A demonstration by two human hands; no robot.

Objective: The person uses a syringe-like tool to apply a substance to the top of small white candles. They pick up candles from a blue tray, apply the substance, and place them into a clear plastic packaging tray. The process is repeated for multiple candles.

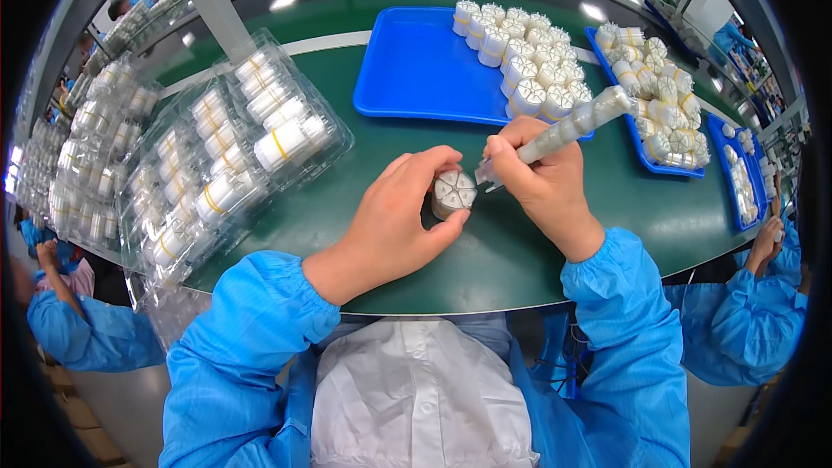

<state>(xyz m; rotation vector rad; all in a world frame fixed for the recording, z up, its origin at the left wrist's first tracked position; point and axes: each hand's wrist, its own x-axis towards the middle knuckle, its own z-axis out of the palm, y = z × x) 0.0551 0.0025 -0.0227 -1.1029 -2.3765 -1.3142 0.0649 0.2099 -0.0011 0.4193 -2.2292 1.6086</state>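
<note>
My left hand point(390, 221) curls its thumb and fingers round a short whitish cylinder point(454, 192). The cylinder stands on the green table, and its round top is split into wedge-shaped segments by spokes. In my right hand point(548, 184) is a pen-like tool with a thick, pale, wrapped-looking handle point(576, 126). Its narrow tip point(485, 180) points down beside the cylinder's right edge; whether the two touch I cannot tell. Past my hands lies a blue tray point(416, 78), its right part filled with rows of similar white cylinders point(524, 65).
Clear plastic blister trays point(325, 134) with white cylinders in yellow bands stand at the left, stacks behind them. To the right, another blue tray point(631, 134) holds banded bundles, with a narrower blue tray point(737, 208) beyond. Co-workers' blue sleeves point(750, 325) show at both sides.
</note>
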